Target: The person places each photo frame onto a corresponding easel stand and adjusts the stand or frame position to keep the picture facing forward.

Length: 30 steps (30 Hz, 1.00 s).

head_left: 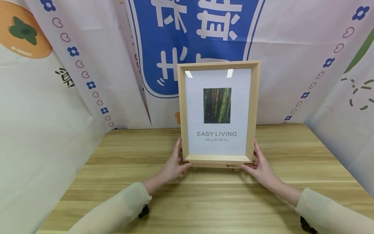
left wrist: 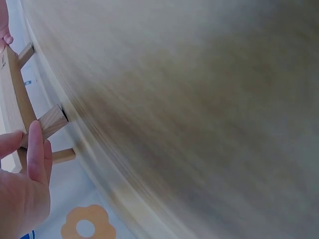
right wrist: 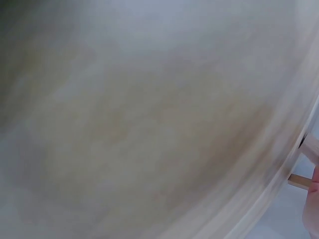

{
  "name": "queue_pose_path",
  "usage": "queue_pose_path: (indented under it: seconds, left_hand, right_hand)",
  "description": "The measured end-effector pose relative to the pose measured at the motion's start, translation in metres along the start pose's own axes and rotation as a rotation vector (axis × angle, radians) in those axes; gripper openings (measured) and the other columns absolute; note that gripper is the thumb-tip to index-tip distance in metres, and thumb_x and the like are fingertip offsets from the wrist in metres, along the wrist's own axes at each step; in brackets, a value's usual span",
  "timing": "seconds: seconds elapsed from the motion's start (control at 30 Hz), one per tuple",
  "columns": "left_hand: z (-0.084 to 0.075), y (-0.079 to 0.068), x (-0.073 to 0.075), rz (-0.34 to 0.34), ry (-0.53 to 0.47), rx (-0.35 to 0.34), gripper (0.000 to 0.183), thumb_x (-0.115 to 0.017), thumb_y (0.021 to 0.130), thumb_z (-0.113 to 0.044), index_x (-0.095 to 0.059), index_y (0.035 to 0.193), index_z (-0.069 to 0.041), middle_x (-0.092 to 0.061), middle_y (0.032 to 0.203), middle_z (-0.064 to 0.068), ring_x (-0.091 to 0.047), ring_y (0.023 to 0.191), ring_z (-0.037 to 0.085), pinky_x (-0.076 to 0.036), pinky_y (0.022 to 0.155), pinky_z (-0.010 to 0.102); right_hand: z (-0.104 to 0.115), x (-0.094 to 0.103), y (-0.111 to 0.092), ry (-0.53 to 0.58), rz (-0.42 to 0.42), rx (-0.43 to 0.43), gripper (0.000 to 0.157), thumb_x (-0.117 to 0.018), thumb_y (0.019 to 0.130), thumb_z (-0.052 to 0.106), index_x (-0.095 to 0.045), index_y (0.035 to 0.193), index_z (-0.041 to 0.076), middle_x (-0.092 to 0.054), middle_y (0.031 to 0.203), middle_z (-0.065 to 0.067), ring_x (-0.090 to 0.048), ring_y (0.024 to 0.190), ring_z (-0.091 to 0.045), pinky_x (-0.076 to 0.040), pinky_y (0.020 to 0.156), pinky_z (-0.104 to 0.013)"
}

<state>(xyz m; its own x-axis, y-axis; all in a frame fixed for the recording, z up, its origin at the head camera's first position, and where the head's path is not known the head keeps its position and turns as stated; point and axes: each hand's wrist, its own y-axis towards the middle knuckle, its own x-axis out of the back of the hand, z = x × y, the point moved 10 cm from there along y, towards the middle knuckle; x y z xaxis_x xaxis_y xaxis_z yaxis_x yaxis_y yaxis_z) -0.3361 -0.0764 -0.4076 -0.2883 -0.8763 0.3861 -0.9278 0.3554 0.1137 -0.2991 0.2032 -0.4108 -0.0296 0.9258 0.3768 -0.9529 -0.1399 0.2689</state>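
Observation:
A light wooden picture frame (head_left: 183, 112) stands upright, leaning slightly back, on a small wooden tabletop easel (head_left: 216, 165). Behind its glass is a white sheet with a bamboo photo and the words EASY LIVING. My left hand (head_left: 172, 165) grips the left end of the easel's ledge, thumb in front. In the left wrist view, the fingers of that hand (left wrist: 27, 184) curl at the ledge beside a short easel leg (left wrist: 52, 122). At the opposite end, my right hand (head_left: 263, 169) holds the ledge, thumb in front. Only part of the right hand (right wrist: 312, 206) shows in the right wrist view.
The wood-grain table (head_left: 204, 201) stretches around the easel. Close behind it hangs a printed cloth (head_left: 271, 84) with a blue panel, and cloth walls (head_left: 38, 130) flank both sides. The table's back edge runs just behind the frame.

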Motion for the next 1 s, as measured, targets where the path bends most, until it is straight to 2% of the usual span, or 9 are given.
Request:
queue_pose_path:
  seconds: [0.2,0.3,0.43,0.63,0.8,1.0]
  left_hand:
    - [-0.024,-0.009,0.000,0.021,-0.014,0.002,0.101,-0.063,0.079,0.006,0.006,0.143,-0.030,-0.028,0.133,0.025,-0.051,0.098,0.042,-0.052,0.051,0.048]
    - [-0.026,-0.009,0.000,0.025,-0.002,0.005,0.100,-0.063,0.079,0.006,0.006,0.143,-0.027,-0.027,0.133,0.025,-0.051,0.097,0.042,-0.052,0.052,0.048]
    - [-0.014,-0.004,0.000,0.013,-0.002,0.009,0.103,-0.064,0.078,0.005,0.007,0.142,-0.034,-0.028,0.134,0.024,-0.052,0.098,0.041,-0.053,0.051,0.046]
    - [0.010,0.002,0.001,-0.016,-0.004,0.039,0.109,-0.067,0.076,0.002,0.007,0.136,-0.050,-0.029,0.136,0.018,-0.052,0.100,0.037,-0.053,0.049,0.040]
    - [0.013,0.002,0.001,-0.034,-0.014,0.047,0.111,-0.068,0.075,0.004,0.008,0.138,-0.048,-0.028,0.136,0.017,-0.053,0.097,0.036,-0.053,0.049,0.040]
    - [0.007,0.001,-0.001,-0.030,0.010,0.011,0.109,-0.068,0.076,0.001,0.009,0.139,-0.046,-0.030,0.134,0.019,-0.054,0.096,0.036,-0.053,0.048,0.038]
  right_hand:
    - [0.003,0.000,0.000,0.003,-0.003,-0.001,0.106,-0.068,0.076,-0.004,0.008,0.144,0.023,-0.010,0.134,-0.042,-0.051,0.094,-0.051,-0.051,0.075,-0.035]
    - [0.000,0.000,0.001,-0.004,-0.001,-0.002,0.106,-0.069,0.076,-0.001,0.009,0.143,0.027,-0.011,0.135,-0.040,-0.052,0.094,-0.049,-0.051,0.075,-0.032]
    - [-0.003,0.000,0.001,0.003,0.002,0.014,0.107,-0.070,0.076,0.004,0.008,0.143,0.032,-0.011,0.136,-0.039,-0.053,0.094,-0.047,-0.051,0.075,-0.030]
    - [-0.004,0.000,0.005,0.016,0.009,0.039,0.107,-0.071,0.075,0.004,0.007,0.143,0.033,-0.011,0.136,-0.039,-0.054,0.092,-0.048,-0.051,0.074,-0.030]
    - [-0.005,0.001,0.011,0.023,0.023,0.037,0.106,-0.070,0.075,0.002,0.006,0.143,0.031,-0.013,0.136,-0.038,-0.055,0.091,-0.046,-0.051,0.076,-0.030]
    - [0.001,0.003,0.012,0.019,0.030,0.030,0.104,-0.068,0.076,-0.003,0.007,0.144,0.024,-0.014,0.135,-0.039,-0.055,0.091,-0.046,-0.051,0.075,-0.031]
